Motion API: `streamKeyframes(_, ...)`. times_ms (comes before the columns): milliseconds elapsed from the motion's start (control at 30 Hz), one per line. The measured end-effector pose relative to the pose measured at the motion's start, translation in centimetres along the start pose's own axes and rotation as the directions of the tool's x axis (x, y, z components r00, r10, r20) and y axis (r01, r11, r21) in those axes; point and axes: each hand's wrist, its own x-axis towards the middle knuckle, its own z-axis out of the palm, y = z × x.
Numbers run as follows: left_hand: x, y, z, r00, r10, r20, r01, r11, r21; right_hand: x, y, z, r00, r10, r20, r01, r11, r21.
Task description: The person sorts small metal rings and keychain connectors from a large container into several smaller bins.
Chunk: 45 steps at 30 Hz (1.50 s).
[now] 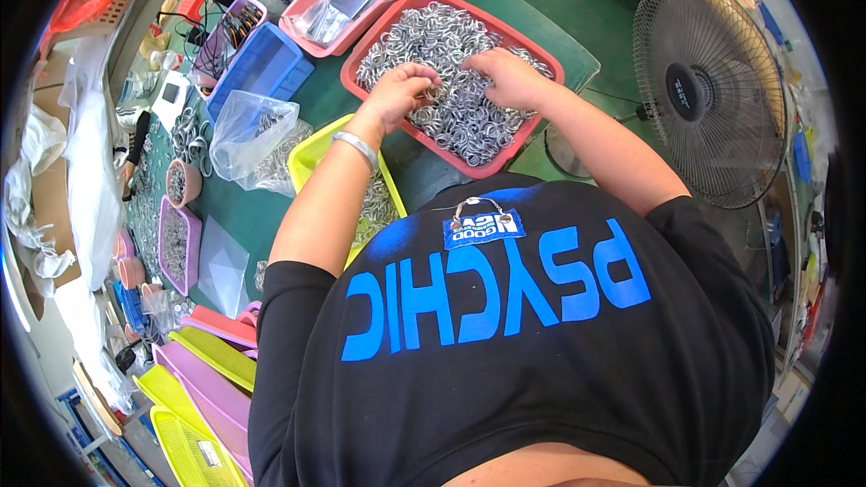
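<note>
Metal rings (463, 108) heap in the red tray (492, 23) at twelve o'clock, whose walls likely stop them scattering. Over them, the left hand (400, 95) pinches and the right hand (512, 78) curls; what either grips, I can't tell. Blue lettering (433, 307) crosses the shirt (541, 388) at six; the fan (708, 95) at two has a hub label (684, 92).

The left arm (317, 191) and the right arm (615, 151) are stretched forward and angled inward. The left hand (400, 96) is held just beside the right hand (510, 78), not touching it. On both, the fingers are bent; whether anything is pinched cannot be made out.
</note>
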Motion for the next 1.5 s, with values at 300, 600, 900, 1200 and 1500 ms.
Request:
streamKeyframes(300, 0.0, -0.7, 5.3, 0.942, 0.332, -0.057, -0.207, 0.703, 0.68, 0.1, -0.2, -0.9, 0.989, 0.126, -0.081, -0.05, 0.788, 0.613)
streamKeyframes(600, -0.9, 2.2, 4.6, 0.976, 0.189, 0.11, -0.174, 0.976, -0.132, 0.1, -1.3, -4.6, 0.987, 0.147, 0.071, -0.122, 0.374, 0.919)
streamKeyframes(900, -3.1, 4.8, 4.4, 0.975, 0.126, 0.184, -0.046, 0.92, -0.388, 0.3, -2.5, -5.4, 0.995, 0.07, 0.076, -0.083, 0.103, 0.991)
streamKeyframes(1200, -4.5, 6.0, 4.8, 0.984, 0.138, 0.117, -0.077, 0.907, -0.415, 0.7, -3.4, -4.9, 0.995, 0.09, 0.037, -0.025, -0.122, 0.992)
streamKeyframes(1500, -5.2, 6.2, 3.9, 0.968, 0.159, 0.194, -0.084, 0.935, -0.346, 2.0, -3.8, -8.6, 0.969, 0.221, -0.111, 0.078, 0.151, 0.985)
